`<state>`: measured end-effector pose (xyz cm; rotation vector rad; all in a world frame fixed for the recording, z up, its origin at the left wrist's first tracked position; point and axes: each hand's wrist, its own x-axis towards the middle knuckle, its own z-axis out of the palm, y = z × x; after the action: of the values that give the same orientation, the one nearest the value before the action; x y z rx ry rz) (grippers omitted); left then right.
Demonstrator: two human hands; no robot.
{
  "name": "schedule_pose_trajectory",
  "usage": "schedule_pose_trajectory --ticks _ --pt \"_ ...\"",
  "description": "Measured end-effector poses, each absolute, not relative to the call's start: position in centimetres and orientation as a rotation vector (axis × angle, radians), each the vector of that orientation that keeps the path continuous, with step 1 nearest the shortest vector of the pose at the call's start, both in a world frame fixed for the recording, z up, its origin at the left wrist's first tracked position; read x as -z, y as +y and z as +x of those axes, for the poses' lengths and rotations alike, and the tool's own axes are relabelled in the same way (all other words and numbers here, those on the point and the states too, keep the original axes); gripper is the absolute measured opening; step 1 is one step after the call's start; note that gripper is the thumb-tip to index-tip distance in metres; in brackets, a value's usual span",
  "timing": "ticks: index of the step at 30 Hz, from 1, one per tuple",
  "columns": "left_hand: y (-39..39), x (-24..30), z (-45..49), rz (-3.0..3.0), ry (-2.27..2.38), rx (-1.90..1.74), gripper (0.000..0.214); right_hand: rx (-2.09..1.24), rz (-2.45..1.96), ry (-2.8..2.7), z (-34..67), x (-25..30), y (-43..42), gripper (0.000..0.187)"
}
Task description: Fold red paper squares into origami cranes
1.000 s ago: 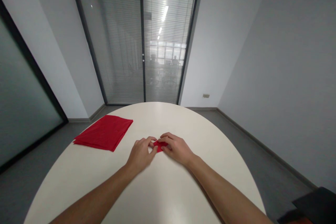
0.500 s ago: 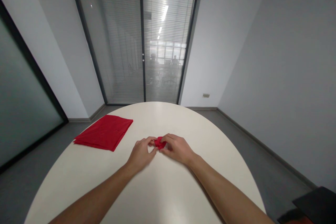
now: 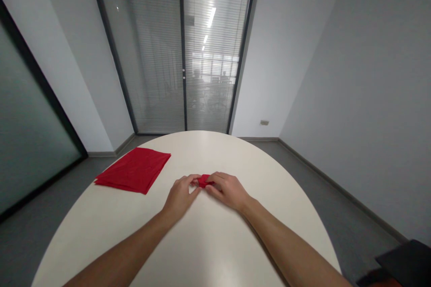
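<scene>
Between my two hands, near the middle of the table, is a small bundle of red cloth (image 3: 203,181), folded or rolled up tight. My left hand (image 3: 181,193) pinches its left end between thumb and fingers. At the right end, my right hand (image 3: 228,188) has its fingers curled over the cloth and its thumb on the near side. My fingers hide both ends of the bundle. Farther left lies a flat stack of red cloths (image 3: 134,170), squared up with slightly uneven edges, apart from both hands.
The round white table (image 3: 215,242) has a curved far edge. Beyond it stands a glass partition with blinds (image 3: 212,76). A dark object (image 3: 406,260), perhaps a chair, is at the lower right. Plain walls flank the table.
The small red cloth looks flatter and neater than before, its crumpled top pressed down. My thumbs have shifted slightly up against it. The stack has not moved.
</scene>
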<state>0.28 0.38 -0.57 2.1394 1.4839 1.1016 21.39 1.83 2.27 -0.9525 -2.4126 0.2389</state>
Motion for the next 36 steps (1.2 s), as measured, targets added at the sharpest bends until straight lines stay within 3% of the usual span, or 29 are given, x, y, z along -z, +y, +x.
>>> schedule_pose_trajectory --ticks 9,22,32,36 --pt "-0.1 -0.3 -0.1 2.340 1.405 -1.166 0.015 -0.235 -0.911 -2.357 21.8 -2.1 2.0 0.024" --pt "-0.2 -0.2 0.1 2.482 1.285 -0.837 0.014 -0.255 -0.870 -2.490 22.4 -1.2 2.9 0.033" --pt "-0.4 -0.4 0.4 2.443 1.300 -0.851 0.018 -0.344 -0.952 -2.399 22.0 -1.8 2.3 0.005" --pt "-0.1 0.1 0.4 2.400 1.364 -0.927 0.016 -0.366 -0.975 -2.332 22.0 -1.3 2.5 0.011"
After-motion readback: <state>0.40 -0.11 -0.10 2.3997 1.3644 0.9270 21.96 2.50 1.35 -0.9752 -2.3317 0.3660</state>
